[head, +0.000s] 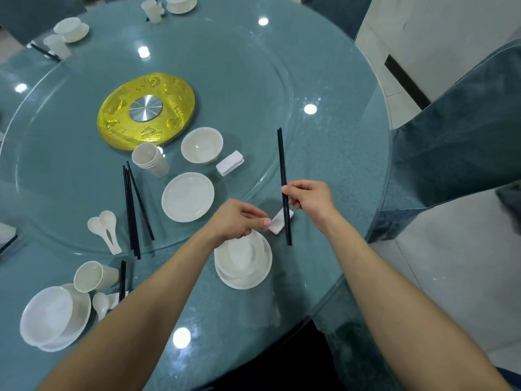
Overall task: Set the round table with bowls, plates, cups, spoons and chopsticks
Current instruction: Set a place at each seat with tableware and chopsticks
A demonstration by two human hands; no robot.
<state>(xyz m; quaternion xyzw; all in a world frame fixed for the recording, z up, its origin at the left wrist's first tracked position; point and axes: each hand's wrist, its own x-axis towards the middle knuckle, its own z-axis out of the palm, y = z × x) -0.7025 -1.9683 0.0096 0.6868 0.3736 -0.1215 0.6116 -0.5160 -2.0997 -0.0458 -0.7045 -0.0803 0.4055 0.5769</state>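
Observation:
My right hand [308, 197] pinches a pair of black chopsticks [282, 162] that lies across a small white chopstick rest [277, 224]. My left hand [236, 218] pinches the near end of that rest. Just below it, a white bowl on a plate [244, 259] stands at the table's near edge. On the glass turntable [239, 80] lie a spare plate [187, 196], a bowl [202, 145], stacked cups [149, 158], more rests [229, 163], loose chopsticks [132, 210] and two spoons [105, 228].
A finished setting sits at the near left: bowl on plate [53, 317], cup [91, 276], spoon [100, 304]. Two more settings stand at the far side [70, 29], [180, 3]. A yellow disc [146, 110] marks the turntable's centre. Covered chairs [451, 142] stand to the right.

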